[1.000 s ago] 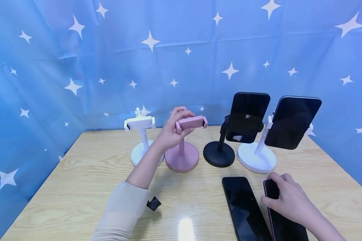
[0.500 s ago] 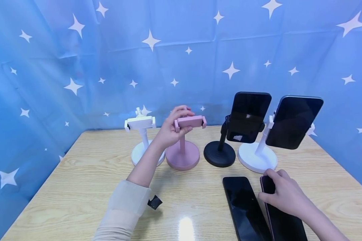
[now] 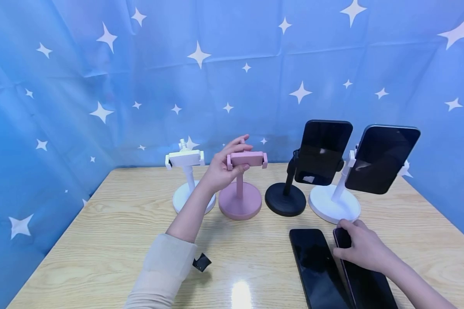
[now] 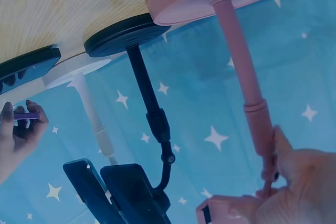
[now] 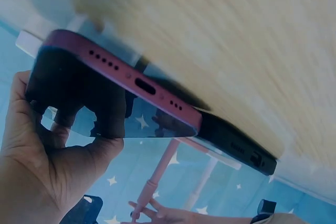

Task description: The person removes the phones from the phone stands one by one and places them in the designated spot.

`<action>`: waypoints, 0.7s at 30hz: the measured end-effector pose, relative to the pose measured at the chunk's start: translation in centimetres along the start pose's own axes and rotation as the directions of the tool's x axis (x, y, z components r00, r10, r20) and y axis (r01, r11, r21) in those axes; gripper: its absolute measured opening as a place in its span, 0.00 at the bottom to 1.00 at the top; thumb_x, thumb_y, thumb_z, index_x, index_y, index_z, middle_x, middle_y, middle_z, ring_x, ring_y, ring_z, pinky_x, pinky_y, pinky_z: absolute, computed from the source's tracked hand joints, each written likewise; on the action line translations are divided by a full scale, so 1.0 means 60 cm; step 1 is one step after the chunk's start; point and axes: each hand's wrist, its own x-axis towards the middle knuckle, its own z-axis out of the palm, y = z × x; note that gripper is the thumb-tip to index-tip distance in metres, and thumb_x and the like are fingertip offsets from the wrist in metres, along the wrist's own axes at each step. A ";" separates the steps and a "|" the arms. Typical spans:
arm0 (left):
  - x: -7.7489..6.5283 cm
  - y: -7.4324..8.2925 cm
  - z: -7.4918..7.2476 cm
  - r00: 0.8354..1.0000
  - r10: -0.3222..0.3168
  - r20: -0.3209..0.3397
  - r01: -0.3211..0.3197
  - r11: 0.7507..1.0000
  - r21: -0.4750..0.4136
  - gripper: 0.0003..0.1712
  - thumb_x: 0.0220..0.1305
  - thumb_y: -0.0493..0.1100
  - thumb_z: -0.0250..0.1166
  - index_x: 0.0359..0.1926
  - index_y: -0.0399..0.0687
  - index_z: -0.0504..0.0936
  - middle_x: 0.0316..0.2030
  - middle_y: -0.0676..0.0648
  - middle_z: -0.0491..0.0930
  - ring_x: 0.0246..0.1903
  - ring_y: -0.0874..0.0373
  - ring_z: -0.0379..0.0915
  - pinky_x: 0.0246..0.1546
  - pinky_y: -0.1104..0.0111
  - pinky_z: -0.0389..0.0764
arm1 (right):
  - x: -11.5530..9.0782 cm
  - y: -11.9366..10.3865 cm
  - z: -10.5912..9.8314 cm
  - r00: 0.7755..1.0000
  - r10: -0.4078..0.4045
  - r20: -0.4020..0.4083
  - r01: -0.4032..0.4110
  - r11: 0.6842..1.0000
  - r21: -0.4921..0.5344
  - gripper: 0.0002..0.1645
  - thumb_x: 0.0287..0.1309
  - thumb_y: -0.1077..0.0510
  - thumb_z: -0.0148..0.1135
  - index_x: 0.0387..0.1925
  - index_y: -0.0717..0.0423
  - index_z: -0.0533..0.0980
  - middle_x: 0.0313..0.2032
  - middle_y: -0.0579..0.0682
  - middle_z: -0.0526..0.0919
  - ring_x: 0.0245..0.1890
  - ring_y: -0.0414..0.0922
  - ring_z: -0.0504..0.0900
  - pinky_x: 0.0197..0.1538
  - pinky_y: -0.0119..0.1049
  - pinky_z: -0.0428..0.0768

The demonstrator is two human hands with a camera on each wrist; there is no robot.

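Note:
My left hand [image 3: 219,171] grips the pink phone stand [image 3: 240,206] by its clamp head, thumb in front at the lower edge and fingers behind. In the left wrist view, the hand wraps the joint under the pink clamp [image 4: 226,209], whose jaws hold nothing. My right hand [image 3: 365,249] holds a dark-screened smartphone [image 3: 371,285] by its far end, thumb on one long edge and fingers on the other. The right wrist view shows this phone's pink-purple frame [image 5: 121,80] with its charging port. Beside it on the table lies a black smartphone [image 3: 319,268].
A white phone stand [image 3: 183,197] without a phone stands left of the pink one. To the right, a black stand [image 3: 285,200] and another white stand [image 3: 334,204] each carry a phone. A small black object [image 3: 202,262] is near my left sleeve. Behind hangs a starry blue cloth [image 3: 255,98].
The pink clamp has turned from slanted to nearly level under my left hand. My right hand and its phone have shifted slightly left and away from me. The head view has swung slightly left.

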 end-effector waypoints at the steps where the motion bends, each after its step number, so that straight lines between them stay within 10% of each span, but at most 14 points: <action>1: 0.000 0.000 0.000 1.000 -0.003 0.000 0.003 1.000 0.003 0.23 0.52 0.25 0.63 0.51 0.31 0.72 0.65 0.43 0.60 0.63 0.54 0.57 0.52 0.65 0.70 | 0.001 0.002 0.002 1.000 -0.002 0.002 0.002 1.000 0.003 0.30 0.34 0.53 0.71 0.40 0.62 0.71 0.33 0.61 0.71 0.28 0.51 0.71 0.28 0.44 0.73; 21: -0.004 0.003 0.001 0.998 -0.055 -0.007 0.055 0.998 0.043 0.22 0.54 0.28 0.63 0.52 0.35 0.73 0.66 0.45 0.59 0.64 0.53 0.56 0.53 0.64 0.70 | 0.023 0.022 0.017 0.995 -0.022 0.093 0.017 0.999 0.050 0.33 0.42 0.46 0.70 0.44 0.66 0.72 0.39 0.64 0.74 0.40 0.58 0.73 0.38 0.53 0.74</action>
